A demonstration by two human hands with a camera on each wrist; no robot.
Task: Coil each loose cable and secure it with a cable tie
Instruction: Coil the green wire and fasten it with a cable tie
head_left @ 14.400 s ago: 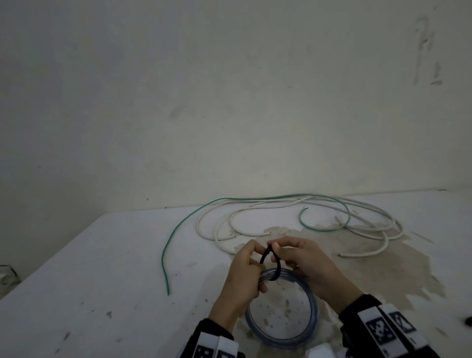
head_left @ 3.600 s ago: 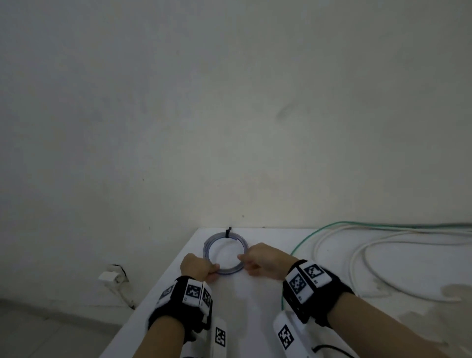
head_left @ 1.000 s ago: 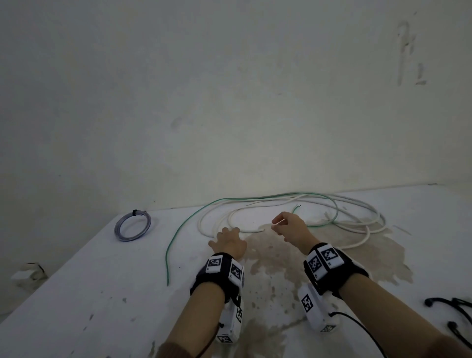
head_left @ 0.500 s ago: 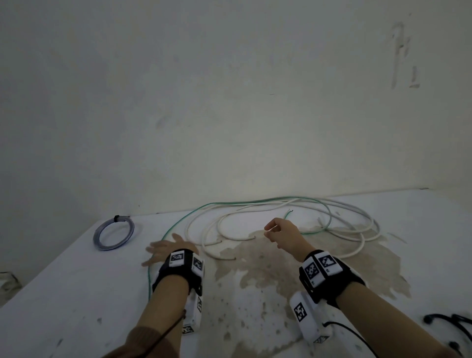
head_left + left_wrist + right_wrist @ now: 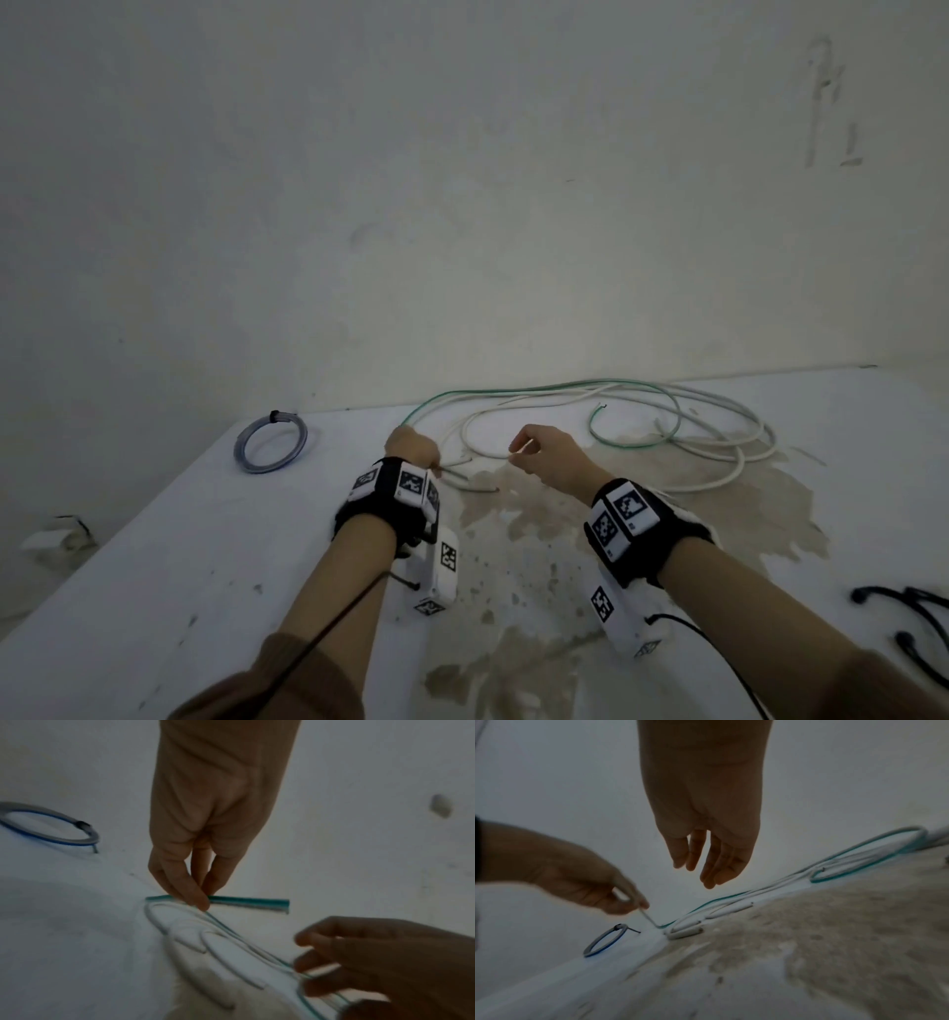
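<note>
Left hand (image 5: pixel 412 446) pinches the thin green cable's (image 5: pixel 246 901) end; right hand (image 5: pixel 548 456) hovers nearby over the white worktop (image 5: pixel 205 565), fingers (image 5: pixel 713 860) loosely curled, empty.

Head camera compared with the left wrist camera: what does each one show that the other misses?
Only the head view shows the black cords at the right edge of the table, the brown stain and the far loops of the white cables. Only the left wrist view shows the grip up close: the left hand pinches the green cable near its cut end. Both show the tied blue coil, the green cable, the left hand and the right hand.
</note>
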